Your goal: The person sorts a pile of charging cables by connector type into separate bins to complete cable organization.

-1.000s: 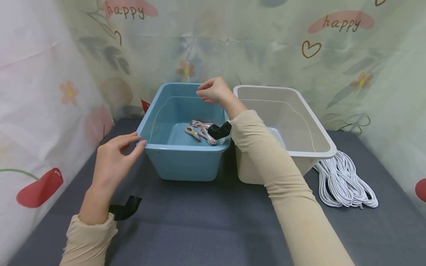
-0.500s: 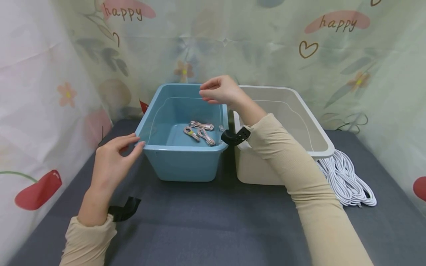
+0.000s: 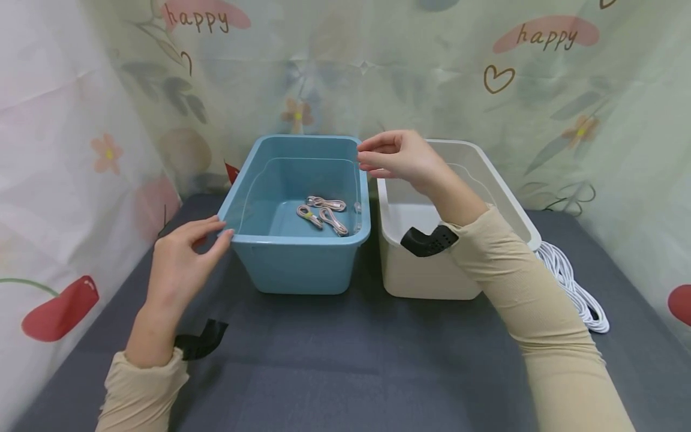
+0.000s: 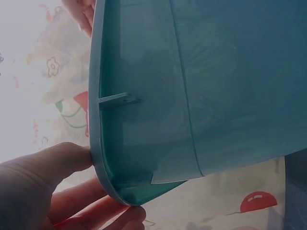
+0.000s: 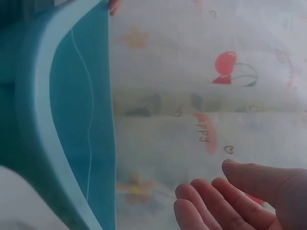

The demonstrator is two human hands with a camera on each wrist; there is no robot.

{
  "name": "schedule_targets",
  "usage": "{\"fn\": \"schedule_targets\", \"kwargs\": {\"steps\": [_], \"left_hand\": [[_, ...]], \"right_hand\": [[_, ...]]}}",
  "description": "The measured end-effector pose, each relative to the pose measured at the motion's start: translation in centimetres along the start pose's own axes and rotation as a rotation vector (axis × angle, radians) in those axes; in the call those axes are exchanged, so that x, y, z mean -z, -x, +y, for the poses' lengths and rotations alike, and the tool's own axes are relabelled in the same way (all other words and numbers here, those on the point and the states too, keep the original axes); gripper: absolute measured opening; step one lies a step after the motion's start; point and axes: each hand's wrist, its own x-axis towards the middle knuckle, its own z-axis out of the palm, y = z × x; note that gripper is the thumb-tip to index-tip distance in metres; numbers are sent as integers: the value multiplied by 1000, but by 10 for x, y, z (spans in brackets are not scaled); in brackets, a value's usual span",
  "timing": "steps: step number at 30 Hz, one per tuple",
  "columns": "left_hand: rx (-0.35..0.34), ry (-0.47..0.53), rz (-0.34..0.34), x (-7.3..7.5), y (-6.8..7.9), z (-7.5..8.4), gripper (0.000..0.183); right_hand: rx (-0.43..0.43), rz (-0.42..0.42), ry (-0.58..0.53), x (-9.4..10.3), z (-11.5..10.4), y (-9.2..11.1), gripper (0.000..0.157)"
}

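My left hand grips the near left corner of the blue plastic bin; in the left wrist view the thumb touches one side of its rim and the fingertips the other. Inside that bin lie three small coiled pinkish cables, one with a yellow band. My right hand hovers between the blue bin and the beige bin, at about rim height, holding nothing. Its fingers are relaxed and slightly bent, with thumb and fingertips apart in the right wrist view.
A large bundle of white cord lies right of the beige bin, partly behind the right sleeve. Small clear pieces are by the blue bin's right inner wall. A dark cloth covers the table; patterned curtains hang behind and at both sides.
My right hand has moved right, from over the blue bin to the gap between the bins and partly over the beige one. The left hand keeps its hold on the corner.
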Motion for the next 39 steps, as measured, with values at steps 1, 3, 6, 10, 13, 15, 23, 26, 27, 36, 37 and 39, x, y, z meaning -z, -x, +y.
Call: {"fn": "schedule_targets", "kwargs": {"steps": [1, 3, 6, 10, 13, 15, 23, 26, 27, 36, 37, 39], "left_hand": [[1, -4, -2, 0, 0, 0, 35], [3, -7, -7, 1, 0, 0, 36], [1, -4, -7, 1, 0, 1, 36], [-10, -5, -5, 0, 0, 1, 35], [-13, -18, -11, 0, 0, 1, 35], [-12, -32, -16, 0, 0, 1, 36], [-39, -61, -10, 0, 1, 6, 34], [-91, -18, 14, -4, 2, 14, 31], [-110, 1, 15, -5, 2, 18, 30], [-243, 149, -130, -29, -1, 64, 30], [-261, 159, -149, -33, -2, 70, 30], [-303, 180, -178, -42, -3, 81, 31]], "right_hand": [[11, 4, -5, 2, 2, 4, 36], [43, 8, -18, 6, 5, 10, 36], [76, 17, -39, 14, 10, 22, 36], [105, 40, -48, 26, 19, 38, 37], [123, 61, -31, 35, 27, 52, 37], [125, 75, -27, 42, 32, 62, 37], [104, 142, -61, 68, 62, 94, 27], [118, 164, -114, 77, 74, 104, 21], [128, 170, -137, 79, 77, 107, 19], [239, 194, -324, 96, 107, 131, 22], [253, 196, -340, 98, 110, 134, 23], [269, 224, -346, 102, 116, 139, 25]]}}
